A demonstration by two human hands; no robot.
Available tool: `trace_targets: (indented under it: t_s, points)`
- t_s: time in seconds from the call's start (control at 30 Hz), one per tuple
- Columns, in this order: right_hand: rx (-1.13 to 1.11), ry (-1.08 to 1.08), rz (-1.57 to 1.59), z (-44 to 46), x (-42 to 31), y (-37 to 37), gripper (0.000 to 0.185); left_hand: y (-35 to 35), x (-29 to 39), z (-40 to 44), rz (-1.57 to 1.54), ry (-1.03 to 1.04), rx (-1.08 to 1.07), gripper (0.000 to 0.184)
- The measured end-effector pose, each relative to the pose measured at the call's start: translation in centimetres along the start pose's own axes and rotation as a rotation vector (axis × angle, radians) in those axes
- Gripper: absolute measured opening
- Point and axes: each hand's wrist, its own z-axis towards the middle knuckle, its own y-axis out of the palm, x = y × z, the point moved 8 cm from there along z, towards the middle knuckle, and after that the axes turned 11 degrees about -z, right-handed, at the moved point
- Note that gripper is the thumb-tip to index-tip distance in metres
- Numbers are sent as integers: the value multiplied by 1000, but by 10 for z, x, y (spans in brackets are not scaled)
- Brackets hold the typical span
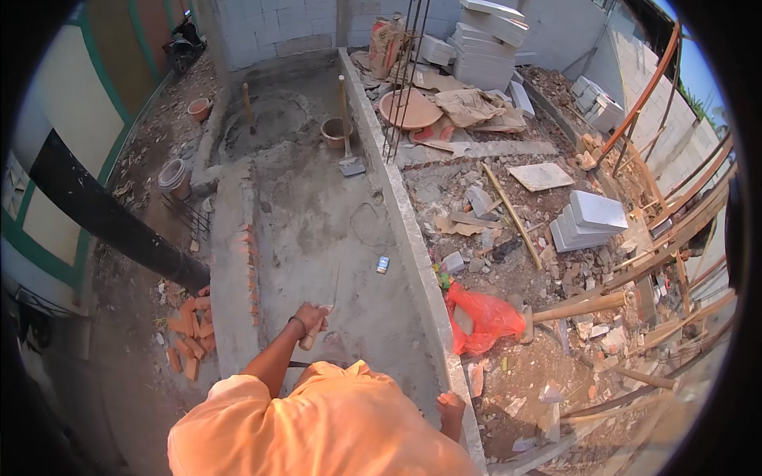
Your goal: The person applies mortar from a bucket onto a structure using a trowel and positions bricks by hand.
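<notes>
one wood-handled tool [308, 341] w/ thin metal end in grip of l. hand [310, 317], r. hand [452, 406] by wall [433, 309], hold unclear

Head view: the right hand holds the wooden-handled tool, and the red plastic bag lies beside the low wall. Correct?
Wrong hand: the head view shows the left hand holding the wooden-handled tool; the red plastic bag lies beside the low wall.

The tool handle [308, 341] is tan, the shirt [317, 424] plain pale orange, the concrete floor [298, 262] mottled grey, the packet [382, 264] blue and white, the bag [488, 319] bright red, the brick pile [193, 335] orange-red, the stacked blocks [591, 216] white, and the wall panel [59, 75] cream, edged in green.
</notes>
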Motion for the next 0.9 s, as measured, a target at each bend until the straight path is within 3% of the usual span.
trace_targets:
  t_s: [0.03,0.13,0.17,0.3,0.37,0.47,0.6,0.7,0.8,0.9]
  points:
    - [-124,13,-66,-28,-56,61,36,12,16,9,-78,19,-73,29]
    - [-475,-215,-282,-67,-156,218,40,52,69,12,-256,42,-278,30]
    - [-586,-239,-345,-102,-194,264,43,58,84,10,-331,88,-265,31]
    - [-968,-322,-374,-181,-260,377,59,93,110,12,-451,201,-377,35]
    - [-828,-754,-626,-179,-273,395,58,95,135,-9,-414,224,-392,39]
    - [-765,-569,-617,-170,-279,391,60,86,138,-2,-152,261,-633,52]
    - [-686,-326,-584,-135,-257,371,48,54,130,12,13,178,-586,63]
    - [-596,-233,-528,-100,-237,360,41,18,117,40,64,32,-512,55]
    - [-398,-42,-266,-78,-244,343,38,-18,115,68,20,-24,-338,41]
    - [-281,-47,-221,-1,-215,332,37,-56,112,112,79,-29,-280,38]
